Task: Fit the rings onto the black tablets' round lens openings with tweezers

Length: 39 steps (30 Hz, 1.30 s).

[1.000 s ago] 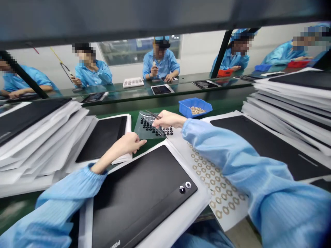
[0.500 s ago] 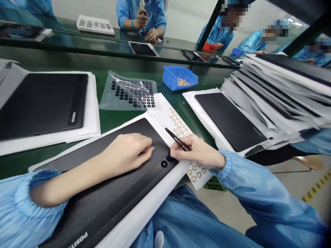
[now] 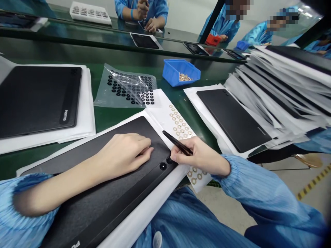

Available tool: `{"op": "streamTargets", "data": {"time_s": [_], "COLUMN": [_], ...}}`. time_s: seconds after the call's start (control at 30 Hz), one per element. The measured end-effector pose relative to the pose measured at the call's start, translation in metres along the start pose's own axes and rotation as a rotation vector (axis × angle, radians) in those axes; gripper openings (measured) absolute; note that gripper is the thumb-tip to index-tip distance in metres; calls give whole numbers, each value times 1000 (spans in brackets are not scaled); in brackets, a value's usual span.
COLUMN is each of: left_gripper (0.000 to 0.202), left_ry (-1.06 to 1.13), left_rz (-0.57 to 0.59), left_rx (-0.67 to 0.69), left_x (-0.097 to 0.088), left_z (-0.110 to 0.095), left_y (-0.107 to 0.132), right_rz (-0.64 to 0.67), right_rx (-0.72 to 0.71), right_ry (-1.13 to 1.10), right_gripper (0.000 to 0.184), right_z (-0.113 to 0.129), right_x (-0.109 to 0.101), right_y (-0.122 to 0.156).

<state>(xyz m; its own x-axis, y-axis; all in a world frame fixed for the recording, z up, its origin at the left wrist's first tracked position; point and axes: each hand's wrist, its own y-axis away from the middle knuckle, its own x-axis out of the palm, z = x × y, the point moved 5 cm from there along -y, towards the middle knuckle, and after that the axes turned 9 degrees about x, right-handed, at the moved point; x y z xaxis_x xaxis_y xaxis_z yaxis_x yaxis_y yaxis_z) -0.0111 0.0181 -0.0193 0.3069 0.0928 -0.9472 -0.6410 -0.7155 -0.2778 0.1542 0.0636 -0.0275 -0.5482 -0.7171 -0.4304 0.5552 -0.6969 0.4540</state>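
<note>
A black tablet back cover (image 3: 116, 199) lies tilted on white foam sheet in front of me. Near its right corner sits a round camera lens ring (image 3: 163, 166), with a second dark round piece beside it, partly under my fingers. My right hand (image 3: 196, 155) holds black tweezers (image 3: 177, 142) pointing up and left, while its fingertips touch the cover at that second piece. Loosely curled, my left hand (image 3: 130, 150) rests on the cover with nothing visible in it. Beyond the cover lie a sheet of gold ring stickers (image 3: 178, 120) and a clear bag sheet of black rings (image 3: 129, 88).
A blue bin (image 3: 172, 75) with small gold pieces stands behind. Another black cover (image 3: 38, 100) lies at left, one more (image 3: 232, 120) at right beside a tall stack (image 3: 281, 86) of covers and foam sheets. Across the line, a co-worker's hands (image 3: 151, 24) work over a device.
The view has shifted slightly, so the surroundings sit a little differently. Both hands stay nearly in place; the tweezers have tipped slightly in my right hand.
</note>
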Motion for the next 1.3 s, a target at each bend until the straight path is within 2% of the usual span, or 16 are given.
{"op": "streamTargets", "data": {"time_s": [0.17, 0.3, 0.37, 0.43, 0.5, 0.6, 0.67, 0.7, 0.83, 0.93, 1.3], "left_gripper": [30, 31, 31, 29, 25, 26, 32, 34, 38, 38, 38], "left_ry": [0, 46, 90, 119, 134, 144, 129, 122, 133, 149, 187], "left_rz": [-12, -53, -90, -117, -101, -1, 56, 74, 113, 127, 138], "left_rx": [3, 29, 54, 93, 159, 261, 287, 283, 248, 241, 238], "left_x": [0, -3, -6, -10, -11, -8, -6, -5, -2, -2, -3], "left_z": [1, -5, -11, -18, -26, -34, -36, -36, -35, -35, -35], "left_y": [1, 2, 2, 2, 2, 2, 2, 2, 2, 2, 1], "right_rz": [-108, -308, -356, -391, -487, -617, -607, -590, -486, -453, -460], "right_rx": [-81, -248, -293, -302, -318, -353, -352, -355, -380, -397, -457], "right_ry": [177, 349, 357, 268, 86, -231, -329, -331, -344, -416, -217], "right_gripper": [11, 31, 36, 33, 28, 43, 49, 47, 21, 15, 9], "right_z": [7, 14, 13, 7, -1, -15, -20, -20, -17, -18, -14], "right_x": [1, 2, 3, 1, -5, -11, -8, -6, 3, 5, 5], "right_y": [6, 19, 24, 26, 29, 34, 33, 33, 29, 26, 26]}}
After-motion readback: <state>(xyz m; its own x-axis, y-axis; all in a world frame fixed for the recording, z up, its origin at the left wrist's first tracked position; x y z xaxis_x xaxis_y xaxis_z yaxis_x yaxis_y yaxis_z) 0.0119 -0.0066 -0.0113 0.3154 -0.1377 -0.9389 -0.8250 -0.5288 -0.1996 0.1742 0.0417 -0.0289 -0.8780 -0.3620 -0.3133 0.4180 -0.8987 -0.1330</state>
